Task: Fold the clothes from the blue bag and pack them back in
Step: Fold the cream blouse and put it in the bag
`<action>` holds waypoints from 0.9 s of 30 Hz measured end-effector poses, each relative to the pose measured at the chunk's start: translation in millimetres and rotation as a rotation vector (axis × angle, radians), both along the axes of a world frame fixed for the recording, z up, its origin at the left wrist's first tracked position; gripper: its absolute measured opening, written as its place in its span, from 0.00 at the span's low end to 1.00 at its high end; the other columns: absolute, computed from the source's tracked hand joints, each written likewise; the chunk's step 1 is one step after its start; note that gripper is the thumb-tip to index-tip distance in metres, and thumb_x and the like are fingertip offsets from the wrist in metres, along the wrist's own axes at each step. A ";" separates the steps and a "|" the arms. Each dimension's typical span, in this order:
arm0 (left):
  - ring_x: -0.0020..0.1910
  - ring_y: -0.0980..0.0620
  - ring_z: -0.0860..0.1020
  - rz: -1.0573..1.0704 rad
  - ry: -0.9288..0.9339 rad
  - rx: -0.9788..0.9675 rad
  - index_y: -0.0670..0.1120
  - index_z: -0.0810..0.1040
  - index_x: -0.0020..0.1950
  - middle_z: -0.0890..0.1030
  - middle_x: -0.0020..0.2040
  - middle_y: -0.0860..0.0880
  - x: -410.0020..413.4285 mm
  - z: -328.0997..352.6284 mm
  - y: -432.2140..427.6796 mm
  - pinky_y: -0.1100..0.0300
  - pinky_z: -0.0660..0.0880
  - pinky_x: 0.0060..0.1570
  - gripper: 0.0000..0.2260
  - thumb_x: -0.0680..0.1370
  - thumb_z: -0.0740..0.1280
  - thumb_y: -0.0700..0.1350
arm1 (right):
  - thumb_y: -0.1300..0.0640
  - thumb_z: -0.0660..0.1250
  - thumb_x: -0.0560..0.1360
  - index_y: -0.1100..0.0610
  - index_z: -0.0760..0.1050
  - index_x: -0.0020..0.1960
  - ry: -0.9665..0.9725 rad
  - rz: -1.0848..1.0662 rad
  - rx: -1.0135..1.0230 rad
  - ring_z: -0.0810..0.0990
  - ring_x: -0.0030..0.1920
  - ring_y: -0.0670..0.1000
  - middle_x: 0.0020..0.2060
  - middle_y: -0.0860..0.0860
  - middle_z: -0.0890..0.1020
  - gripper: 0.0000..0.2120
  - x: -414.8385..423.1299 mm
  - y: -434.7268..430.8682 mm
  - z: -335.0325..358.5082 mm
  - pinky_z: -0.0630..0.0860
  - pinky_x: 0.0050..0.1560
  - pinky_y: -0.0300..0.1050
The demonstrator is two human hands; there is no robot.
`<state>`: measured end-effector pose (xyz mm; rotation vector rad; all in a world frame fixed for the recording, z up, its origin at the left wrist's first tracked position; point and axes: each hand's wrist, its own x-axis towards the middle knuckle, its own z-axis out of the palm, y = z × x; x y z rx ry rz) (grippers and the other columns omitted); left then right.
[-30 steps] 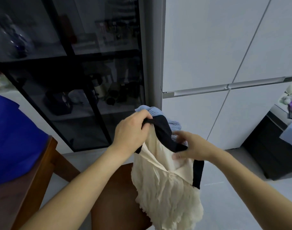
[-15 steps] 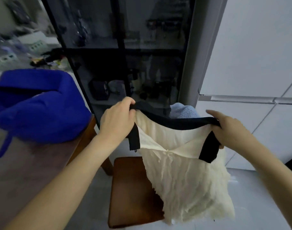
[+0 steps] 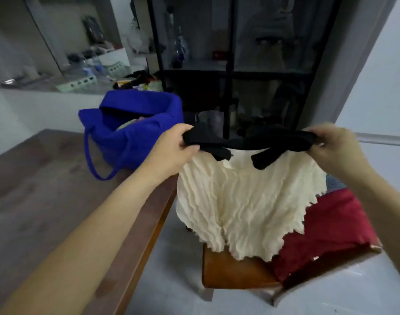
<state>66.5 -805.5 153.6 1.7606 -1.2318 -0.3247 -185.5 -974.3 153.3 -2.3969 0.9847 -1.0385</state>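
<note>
The wooden counter point(image 3: 35, 189) fills the left side. At its far right corner sits the blue bag point(image 3: 135, 133), mouth open toward the person, with something pale showing inside and its handles drooping onto the wood.

Just right of the bag, the left hand point(image 3: 171, 153) is off the counter's edge. Its fingers point(image 3: 191, 148) are curled tight on the left end of the black band point(image 3: 251, 142) that tops the cream garment point(image 3: 244, 201). The band runs level from left to right between the two hands, and two short black tabs hang from its middle. The crinkled cream cloth falls straight down from it, with its ragged hem over the wooden chair point(image 3: 235, 271). The right hand point(image 3: 337, 153) pinches the band's other end. It is blurred, so the exact grip is hard to read.

The garment is in the air, off the counter and to its right, with its long axis across the person. Laying it flat to fold would probably mean carrying it leftward, left hand leading, since that hand is nearer both counter and bag. A dark red cloth point(image 3: 330, 230) lies on the chair at the right.
</note>
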 end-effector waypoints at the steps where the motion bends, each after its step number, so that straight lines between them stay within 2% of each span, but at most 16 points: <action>1: 0.41 0.60 0.80 0.061 -0.097 -0.044 0.47 0.77 0.52 0.81 0.44 0.52 6.2 -1.9 12.4 0.64 0.76 0.43 0.11 0.74 0.67 0.34 | 0.69 0.70 0.70 0.62 0.81 0.50 -0.013 -0.008 -0.052 0.79 0.50 0.55 0.43 0.51 0.79 0.10 8.1 11.0 -3.6 0.68 0.46 0.40; 3: 0.46 0.59 0.77 0.181 -0.297 -0.098 0.47 0.79 0.53 0.78 0.47 0.53 18.1 -5.6 38.0 0.65 0.72 0.45 0.10 0.74 0.66 0.36 | 0.68 0.69 0.71 0.63 0.80 0.52 -0.056 0.006 -0.097 0.77 0.52 0.59 0.49 0.58 0.79 0.10 25.1 32.3 -10.3 0.68 0.47 0.41; 5: 0.53 0.58 0.71 0.220 -0.391 -0.122 0.46 0.78 0.55 0.73 0.53 0.52 30.0 -7.8 60.4 0.71 0.66 0.49 0.10 0.75 0.66 0.39 | 0.66 0.64 0.73 0.59 0.79 0.52 -0.110 0.038 -0.040 0.78 0.43 0.56 0.43 0.56 0.81 0.10 41.5 54.4 -13.4 0.70 0.39 0.41; 7: 0.48 0.58 0.72 0.165 -0.303 -0.121 0.46 0.77 0.54 0.76 0.51 0.51 36.9 -6.6 79.2 0.74 0.67 0.45 0.07 0.77 0.66 0.42 | 0.67 0.62 0.75 0.56 0.76 0.54 -0.153 0.075 0.037 0.74 0.33 0.45 0.33 0.52 0.77 0.12 57.5 71.6 -16.4 0.67 0.31 0.35; 9: 0.39 0.57 0.74 0.150 -0.195 -0.107 0.48 0.75 0.49 0.77 0.42 0.53 44.0 -3.8 95.6 0.68 0.68 0.38 0.03 0.77 0.66 0.42 | 0.64 0.63 0.77 0.48 0.70 0.56 -0.223 0.137 0.111 0.68 0.26 0.41 0.26 0.44 0.71 0.14 73.0 89.1 -14.4 0.63 0.28 0.31; 10: 0.37 0.58 0.74 0.162 -0.140 -0.112 0.51 0.73 0.48 0.76 0.41 0.54 49.5 -3.3 103.6 0.66 0.69 0.38 0.05 0.76 0.66 0.42 | 0.64 0.63 0.77 0.44 0.66 0.55 -0.257 0.192 0.134 0.68 0.24 0.41 0.23 0.43 0.70 0.16 79.8 97.4 -12.0 0.63 0.28 0.30; 12: 0.41 0.56 0.75 0.136 0.021 -0.155 0.58 0.68 0.49 0.74 0.44 0.53 59.5 -1.3 121.8 0.56 0.73 0.43 0.12 0.76 0.67 0.42 | 0.66 0.61 0.78 0.41 0.60 0.52 -0.286 0.308 0.136 0.69 0.24 0.41 0.22 0.41 0.72 0.20 91.3 110.2 -6.2 0.64 0.27 0.30; 13: 0.43 0.55 0.76 0.096 0.101 -0.192 0.60 0.66 0.51 0.74 0.46 0.51 63.4 0.0 131.6 0.52 0.74 0.45 0.14 0.75 0.66 0.42 | 0.67 0.59 0.78 0.42 0.60 0.51 -0.292 0.362 0.140 0.70 0.24 0.40 0.23 0.39 0.73 0.20 96.6 114.8 -2.7 0.65 0.28 0.30; 14: 0.44 0.56 0.76 0.047 0.167 -0.238 0.60 0.65 0.52 0.74 0.49 0.50 66.0 1.5 141.1 0.54 0.73 0.46 0.16 0.75 0.66 0.41 | 0.69 0.58 0.78 0.43 0.61 0.50 -0.299 0.401 0.152 0.71 0.26 0.40 0.26 0.39 0.74 0.20 102.0 117.8 0.7 0.66 0.29 0.30; 17: 0.42 0.65 0.77 -0.039 0.284 -0.347 0.51 0.66 0.51 0.75 0.47 0.54 74.6 8.6 167.0 0.69 0.72 0.45 0.16 0.77 0.61 0.29 | 0.74 0.56 0.74 0.45 0.68 0.40 -0.301 0.416 0.134 0.70 0.34 0.40 0.33 0.41 0.73 0.22 117.5 121.2 9.4 0.68 0.37 0.30; 19: 0.37 0.64 0.76 -0.054 0.331 -0.374 0.52 0.72 0.45 0.78 0.40 0.57 79.5 17.5 185.2 0.70 0.73 0.40 0.13 0.74 0.66 0.33 | 0.78 0.54 0.68 0.47 0.71 0.31 -0.306 0.440 0.170 0.71 0.34 0.38 0.30 0.41 0.74 0.26 127.5 123.5 12.1 0.68 0.40 0.28; 21: 0.36 0.60 0.78 -0.088 0.416 -0.406 0.55 0.79 0.40 0.80 0.37 0.57 84.0 25.5 204.2 0.68 0.75 0.38 0.10 0.68 0.74 0.40 | 0.79 0.52 0.65 0.51 0.75 0.28 -0.325 0.502 0.220 0.76 0.36 0.40 0.29 0.42 0.78 0.26 137.9 129.1 13.2 0.72 0.43 0.31; 22: 0.37 0.58 0.80 -0.091 0.458 -0.420 0.55 0.80 0.41 0.82 0.38 0.56 86.4 27.9 212.3 0.66 0.76 0.39 0.08 0.66 0.74 0.44 | 0.80 0.53 0.67 0.54 0.77 0.29 -0.329 0.531 0.229 0.79 0.38 0.41 0.31 0.42 0.80 0.25 143.4 133.4 14.2 0.75 0.45 0.33; 24: 0.41 0.56 0.82 -0.016 0.452 -0.431 0.52 0.80 0.49 0.84 0.40 0.53 90.6 31.8 223.8 0.63 0.78 0.42 0.10 0.70 0.73 0.43 | 0.77 0.55 0.71 0.59 0.81 0.37 -0.321 0.561 0.228 0.81 0.43 0.42 0.35 0.42 0.83 0.21 154.3 143.8 17.7 0.76 0.49 0.35; 27: 0.39 0.57 0.82 0.274 0.199 -0.423 0.50 0.76 0.50 0.84 0.37 0.54 97.8 37.7 236.7 0.58 0.78 0.45 0.09 0.75 0.69 0.38 | 0.73 0.56 0.76 0.53 0.81 0.51 -0.293 0.593 0.185 0.79 0.50 0.36 0.46 0.42 0.81 0.20 168.8 163.5 26.2 0.73 0.55 0.29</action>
